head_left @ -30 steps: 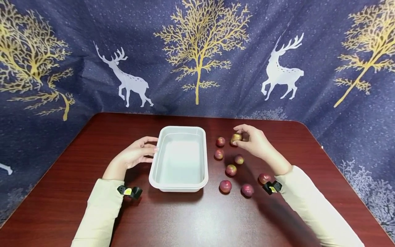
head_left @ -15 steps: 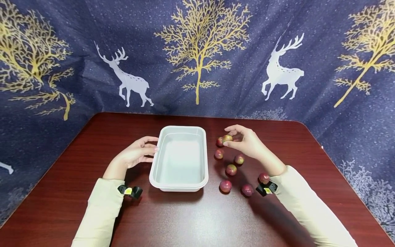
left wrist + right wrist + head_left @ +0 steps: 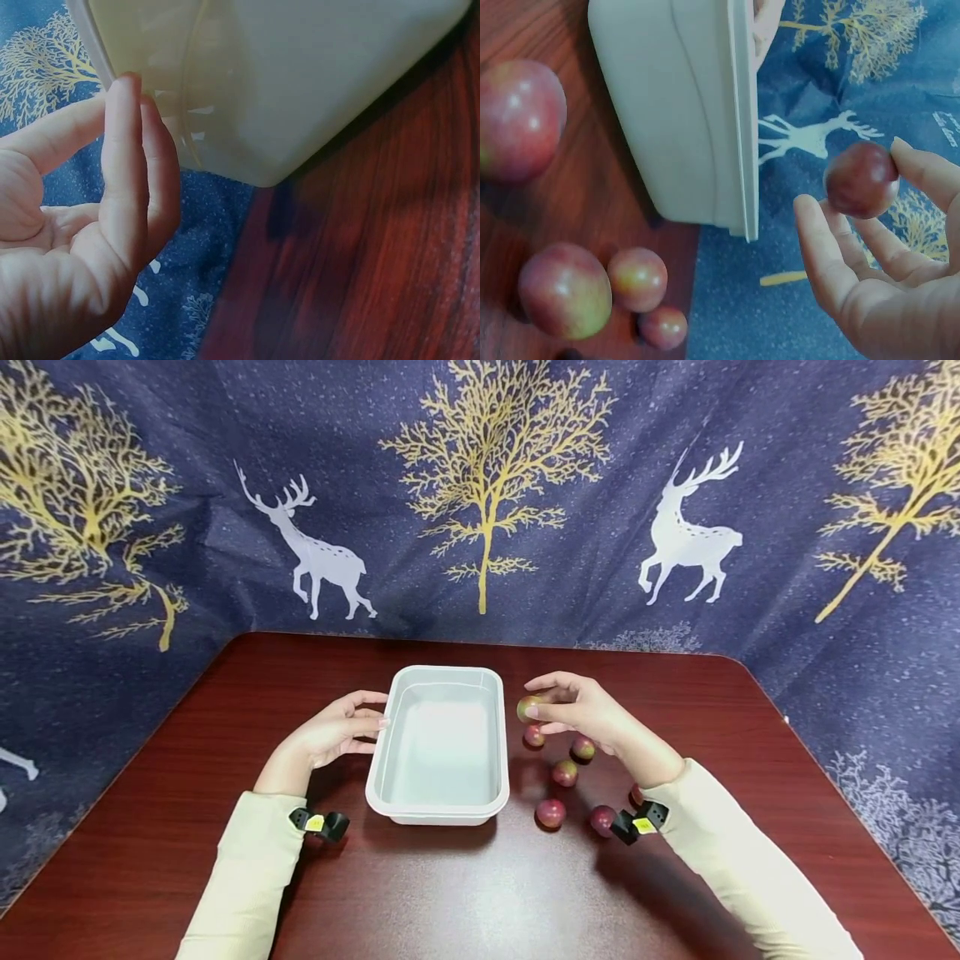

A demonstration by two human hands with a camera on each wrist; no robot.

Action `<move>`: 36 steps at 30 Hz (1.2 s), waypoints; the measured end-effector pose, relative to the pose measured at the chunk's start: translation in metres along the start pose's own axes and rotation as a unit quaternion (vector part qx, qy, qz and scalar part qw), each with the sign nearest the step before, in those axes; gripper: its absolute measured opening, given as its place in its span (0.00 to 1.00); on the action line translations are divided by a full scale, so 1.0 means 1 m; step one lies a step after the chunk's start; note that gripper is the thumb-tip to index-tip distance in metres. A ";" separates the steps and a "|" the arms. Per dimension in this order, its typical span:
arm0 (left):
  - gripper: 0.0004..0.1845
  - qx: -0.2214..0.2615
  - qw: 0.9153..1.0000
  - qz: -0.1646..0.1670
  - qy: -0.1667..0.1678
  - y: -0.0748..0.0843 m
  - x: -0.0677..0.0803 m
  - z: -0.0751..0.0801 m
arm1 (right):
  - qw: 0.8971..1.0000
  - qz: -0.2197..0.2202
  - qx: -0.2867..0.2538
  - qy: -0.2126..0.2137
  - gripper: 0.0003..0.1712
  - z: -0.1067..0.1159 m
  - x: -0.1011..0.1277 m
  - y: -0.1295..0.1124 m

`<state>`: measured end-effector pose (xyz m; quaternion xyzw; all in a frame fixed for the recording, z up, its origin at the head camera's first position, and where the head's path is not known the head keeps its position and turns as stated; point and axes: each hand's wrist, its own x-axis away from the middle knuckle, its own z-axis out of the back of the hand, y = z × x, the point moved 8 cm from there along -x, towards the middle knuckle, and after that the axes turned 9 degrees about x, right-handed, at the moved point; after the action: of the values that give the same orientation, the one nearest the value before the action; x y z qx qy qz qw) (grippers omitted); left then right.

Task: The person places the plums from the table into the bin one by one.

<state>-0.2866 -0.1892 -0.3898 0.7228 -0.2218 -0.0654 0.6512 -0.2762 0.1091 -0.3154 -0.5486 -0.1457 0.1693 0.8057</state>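
Red-green fruit (image 3: 528, 707), pinched in your right hand (image 3: 581, 710), has moved left to just beside the tray (image 3: 442, 814) rim; your left hand (image 3: 337, 735), fingers straight, still steadies it.

The tray (image 3: 438, 747) is plain white. The fruits (image 3: 551, 812) right of it are red with yellow-green patches. The table (image 3: 480, 893) is dark red-brown wood. Behind the tray hangs a navy cloth (image 3: 480, 502) patterned with gold trees and white deer. Both sleeves (image 3: 247, 877) are cream.
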 end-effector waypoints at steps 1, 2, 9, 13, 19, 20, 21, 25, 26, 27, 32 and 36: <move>0.34 -0.001 1.000 0.000 0.000 0.000 0.000 0.000 | 1.000 -0.008 -0.001 -0.003 0.26 -0.002 0.000 0.000; 0.34 -0.002 1.000 0.000 0.001 0.000 0.000 0.000 | 1.000 -0.017 -0.004 -0.006 0.26 -0.004 -0.001 0.001; 0.34 -0.001 1.000 0.000 0.001 -0.001 0.001 0.000 | 0.995 -0.067 -0.067 -0.045 0.27 -0.026 -0.002 -0.005; 0.33 0.004 1.000 0.000 -0.001 -0.001 0.001 -0.001 | 0.990 -0.076 -0.089 -0.074 0.27 -0.040 -0.003 -0.009; 0.33 0.005 1.000 0.002 -0.001 -0.001 0.001 -0.001 | 0.987 -0.080 -0.094 -0.102 0.27 -0.058 -0.005 -0.013; 0.33 0.006 1.000 0.002 -0.001 0.000 0.001 -0.001 | 0.987 -0.081 -0.094 -0.106 0.28 -0.061 -0.005 -0.013; 0.33 0.006 1.000 0.002 -0.001 0.000 0.001 -0.001 | 0.986 -0.080 -0.094 -0.110 0.28 -0.064 -0.006 -0.014; 0.33 0.008 1.000 0.000 0.000 0.000 0.001 -0.001 | 0.986 -0.080 -0.086 -0.123 0.25 -0.071 -0.009 -0.014; 0.33 0.009 1.000 0.000 0.001 0.000 0.001 -0.001 | 0.985 -0.081 -0.084 -0.126 0.24 -0.073 -0.010 -0.014; 0.33 0.009 1.000 0.001 0.002 -0.001 0.001 0.000 | 0.985 -0.081 -0.080 -0.130 0.23 -0.075 -0.011 -0.013; 0.32 0.011 1.000 0.001 0.000 -0.002 0.000 0.000 | 0.984 -0.080 -0.064 -0.145 0.23 -0.084 -0.016 -0.012; 0.32 0.010 1.000 0.001 0.000 -0.002 0.000 0.000 | 0.984 -0.078 -0.053 -0.148 0.21 -0.094 -0.021 -0.011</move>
<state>-0.2858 -0.1892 -0.3915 0.7288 -0.2234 -0.0625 0.6442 -0.2543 0.0181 -0.3396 -0.5468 -0.3143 0.1773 0.7555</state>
